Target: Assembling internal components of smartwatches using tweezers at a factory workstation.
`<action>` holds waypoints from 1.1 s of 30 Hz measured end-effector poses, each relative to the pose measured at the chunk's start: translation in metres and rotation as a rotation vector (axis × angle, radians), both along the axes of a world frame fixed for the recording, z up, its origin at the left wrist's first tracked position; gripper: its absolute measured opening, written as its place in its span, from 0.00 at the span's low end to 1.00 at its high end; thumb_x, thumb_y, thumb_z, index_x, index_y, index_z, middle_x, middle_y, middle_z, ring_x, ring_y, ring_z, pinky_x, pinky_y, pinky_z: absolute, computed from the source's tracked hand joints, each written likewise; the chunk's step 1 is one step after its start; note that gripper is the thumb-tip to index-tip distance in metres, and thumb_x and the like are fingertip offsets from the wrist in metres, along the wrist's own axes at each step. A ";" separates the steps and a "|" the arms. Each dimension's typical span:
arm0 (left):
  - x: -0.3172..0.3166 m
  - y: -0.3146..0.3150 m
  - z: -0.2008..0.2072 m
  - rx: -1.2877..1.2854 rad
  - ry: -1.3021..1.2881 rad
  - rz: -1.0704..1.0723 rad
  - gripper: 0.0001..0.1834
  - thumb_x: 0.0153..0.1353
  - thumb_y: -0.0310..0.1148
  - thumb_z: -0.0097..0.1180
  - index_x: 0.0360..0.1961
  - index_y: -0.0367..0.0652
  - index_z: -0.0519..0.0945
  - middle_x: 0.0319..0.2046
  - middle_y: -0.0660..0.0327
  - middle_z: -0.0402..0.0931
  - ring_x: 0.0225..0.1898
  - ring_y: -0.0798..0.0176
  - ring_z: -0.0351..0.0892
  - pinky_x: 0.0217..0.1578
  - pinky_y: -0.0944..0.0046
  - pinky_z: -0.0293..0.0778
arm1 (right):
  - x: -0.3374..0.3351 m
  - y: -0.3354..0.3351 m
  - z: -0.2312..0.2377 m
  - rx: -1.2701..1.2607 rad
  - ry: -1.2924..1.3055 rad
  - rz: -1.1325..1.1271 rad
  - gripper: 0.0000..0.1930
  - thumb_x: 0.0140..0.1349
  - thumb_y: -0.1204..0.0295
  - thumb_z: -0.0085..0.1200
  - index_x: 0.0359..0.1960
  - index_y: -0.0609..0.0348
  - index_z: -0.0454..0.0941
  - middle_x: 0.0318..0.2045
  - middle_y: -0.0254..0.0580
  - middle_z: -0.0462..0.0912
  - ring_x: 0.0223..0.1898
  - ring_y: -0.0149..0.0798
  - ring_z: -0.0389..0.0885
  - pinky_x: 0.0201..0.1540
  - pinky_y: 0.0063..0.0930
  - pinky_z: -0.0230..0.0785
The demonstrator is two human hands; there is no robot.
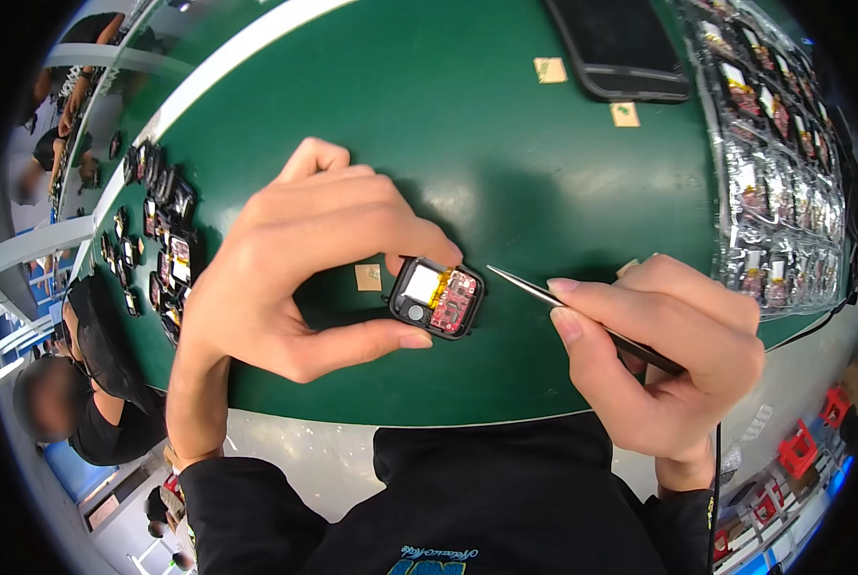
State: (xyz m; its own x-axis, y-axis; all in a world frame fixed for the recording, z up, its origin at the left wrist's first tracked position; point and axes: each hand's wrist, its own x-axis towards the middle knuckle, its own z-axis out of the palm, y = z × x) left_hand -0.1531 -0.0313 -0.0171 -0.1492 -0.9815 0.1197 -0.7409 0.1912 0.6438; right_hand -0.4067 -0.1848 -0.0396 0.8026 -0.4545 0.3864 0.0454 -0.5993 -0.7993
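Between the thumb and fingers of my left hand is a small black square device casing, its open side facing up. Inside it show a white battery-like block, a strip of yellow tape, a red circuit board and a round grey part. My right hand pinches a pair of dark tweezers with bright metal tips. Those tips point left toward the casing and stay a short way apart from it, over the green table.
Loose device casings pile up at the left. A clear plastic tray with rows of circuit-board units lies at the right. A black phone-like slab rests at the far side near small tan stickers. Another person sits at the left.
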 end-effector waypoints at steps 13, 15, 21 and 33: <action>-0.002 -0.004 0.014 -0.233 -0.273 0.192 0.30 0.39 0.40 0.89 0.43 0.37 0.93 0.25 0.64 0.84 0.23 0.64 0.75 0.36 0.61 0.72 | -0.019 0.008 -0.005 0.321 -0.252 0.106 0.08 0.60 0.81 0.73 0.41 0.62 0.93 0.24 0.35 0.83 0.18 0.31 0.77 0.21 0.28 0.66; 0.002 -0.023 0.027 -0.253 -0.234 0.272 0.29 0.39 0.41 0.89 0.42 0.37 0.93 0.25 0.63 0.84 0.21 0.67 0.71 0.32 0.64 0.70 | -0.020 0.005 -0.005 0.400 -0.234 0.194 0.07 0.63 0.78 0.71 0.42 0.62 0.93 0.26 0.38 0.84 0.21 0.35 0.80 0.25 0.30 0.69; -0.029 -0.164 0.071 -0.333 -0.191 0.022 0.24 0.48 0.40 0.85 0.43 0.38 0.92 0.29 0.61 0.84 0.23 0.70 0.72 0.27 0.66 0.65 | -0.023 0.002 -0.011 0.330 -0.123 0.285 0.08 0.62 0.76 0.68 0.42 0.63 0.92 0.27 0.42 0.86 0.25 0.43 0.84 0.30 0.37 0.74; -0.033 -0.363 0.039 -0.191 -0.243 -0.203 0.28 0.64 0.46 0.77 0.60 0.42 0.90 0.48 0.55 0.86 0.43 0.55 0.80 0.47 0.55 0.78 | -0.020 0.003 -0.009 0.280 -0.116 0.223 0.07 0.66 0.74 0.67 0.40 0.66 0.92 0.27 0.45 0.86 0.25 0.44 0.85 0.30 0.39 0.76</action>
State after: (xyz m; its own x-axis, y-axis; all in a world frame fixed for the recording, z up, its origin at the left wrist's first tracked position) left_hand -0.1861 -0.3940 0.0220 -0.3850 -0.8924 0.2354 -0.8024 0.4496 0.3924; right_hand -0.4267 -0.1823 -0.0483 0.8521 -0.3741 0.3661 0.2502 -0.3233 -0.9126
